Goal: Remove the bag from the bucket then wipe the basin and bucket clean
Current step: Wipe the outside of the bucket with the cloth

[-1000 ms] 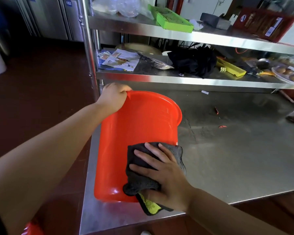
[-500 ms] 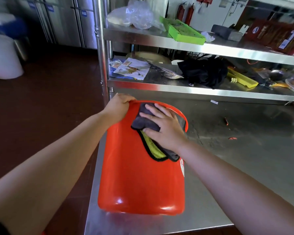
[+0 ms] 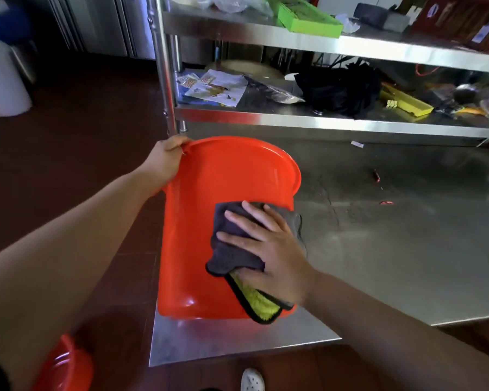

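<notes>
An orange bucket lies tilted on the near left corner of the steel table, its mouth facing away from me. My left hand grips the bucket's rim at the far left. A grey cloth with a yellow underside is spread on the bucket's outer wall, low on its right side. My right hand presses flat on the cloth with straight, spread fingers. Part of a red basin shows at the bottom left, below the table.
A steel shelf rack stands behind the bucket, holding papers, a black bag, yellow trays and a green tray. Small red scraps lie on the table. A white bin stands on the floor far left. A white shoe shows below the table edge.
My right hand slid the cloth from near the bucket's rim down toward its base. The left hand kept its grip on the rim.
</notes>
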Tool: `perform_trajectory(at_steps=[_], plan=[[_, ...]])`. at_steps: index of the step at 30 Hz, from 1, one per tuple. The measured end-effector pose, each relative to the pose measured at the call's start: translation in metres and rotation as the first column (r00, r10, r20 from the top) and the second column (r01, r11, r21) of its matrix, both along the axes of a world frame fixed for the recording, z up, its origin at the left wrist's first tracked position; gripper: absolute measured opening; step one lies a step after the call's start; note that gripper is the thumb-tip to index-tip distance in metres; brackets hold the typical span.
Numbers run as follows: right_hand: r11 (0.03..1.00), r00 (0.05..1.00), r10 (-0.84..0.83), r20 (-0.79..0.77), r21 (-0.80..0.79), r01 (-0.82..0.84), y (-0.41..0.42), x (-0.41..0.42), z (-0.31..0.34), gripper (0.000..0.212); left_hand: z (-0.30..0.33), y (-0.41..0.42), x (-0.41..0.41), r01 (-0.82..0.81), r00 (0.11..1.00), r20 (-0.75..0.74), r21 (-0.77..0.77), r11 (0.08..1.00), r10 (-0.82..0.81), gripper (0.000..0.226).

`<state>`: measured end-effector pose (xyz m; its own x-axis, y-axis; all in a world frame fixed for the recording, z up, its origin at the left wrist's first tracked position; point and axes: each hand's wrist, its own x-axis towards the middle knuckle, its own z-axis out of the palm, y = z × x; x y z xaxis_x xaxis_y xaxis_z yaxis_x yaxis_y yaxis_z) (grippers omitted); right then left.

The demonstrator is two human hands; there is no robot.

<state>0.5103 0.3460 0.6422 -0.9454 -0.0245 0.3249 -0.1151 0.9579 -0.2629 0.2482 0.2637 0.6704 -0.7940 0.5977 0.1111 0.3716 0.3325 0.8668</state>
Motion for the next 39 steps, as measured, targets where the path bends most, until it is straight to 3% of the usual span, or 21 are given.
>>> perform_trajectory(at_steps=[3,6,9,13,16,20,24,26,28,32,39], plan=[[0.998,0.997,0.064,0.042,0.005,-0.064,-0.021,0.019,-0.006,0.057,-0.004,-0.013,-0.013,-0.095,0.994,0.05,-0.056,0.994,0.098,0.044],[0.998,0.996,0.063,0.058,-0.013,-0.063,-0.031,0.021,-0.004,0.056,0.005,-0.007,-0.018,-0.161,0.987,0.0,-0.088,0.983,0.162,0.042],[0.998,0.997,0.06,0.058,-0.032,-0.058,-0.034,0.016,-0.001,0.055,0.014,0.01,-0.007,-0.067,0.997,0.03,-0.035,0.997,0.068,0.035],[0.996,0.994,0.091,0.059,-0.005,-0.091,-0.029,0.009,-0.003,0.055,0.018,0.015,0.0,-0.013,0.97,0.242,-0.095,0.995,0.035,0.056],[0.989,0.989,0.136,0.058,0.043,-0.139,-0.016,-0.009,-0.001,0.06,0.02,0.013,-0.009,0.047,0.952,0.305,-0.092,0.995,-0.016,0.032],[0.999,0.999,0.048,0.011,0.013,-0.048,0.013,-0.054,0.014,0.059,0.023,0.011,-0.017,0.085,0.938,0.344,-0.104,0.991,-0.044,0.042],[0.988,0.993,-0.117,-0.012,-0.1,0.115,0.048,-0.103,0.035,0.05,0.019,0.006,-0.018,0.075,0.908,0.409,0.045,0.996,-0.087,0.017],[0.977,0.991,-0.137,-0.002,-0.168,0.134,0.056,-0.118,0.037,0.047,0.016,-0.001,-0.021,0.066,0.899,0.43,0.063,0.996,-0.087,0.018],[0.984,0.992,-0.122,0.004,-0.127,0.122,0.052,-0.122,0.034,0.046,0.011,-0.01,-0.024,0.069,0.885,0.456,0.067,0.995,-0.091,0.019],[0.997,0.996,-0.08,-0.038,0.004,0.081,0.028,-0.104,0.025,0.049,0.001,-0.024,-0.024,0.042,0.897,0.435,0.097,0.994,-0.081,0.024],[0.998,0.998,0.062,-0.011,-0.028,-0.062,-0.009,-0.015,0.002,0.058,-0.004,-0.031,-0.018,0.02,0.942,0.333,0.063,0.998,-0.04,0.031]])
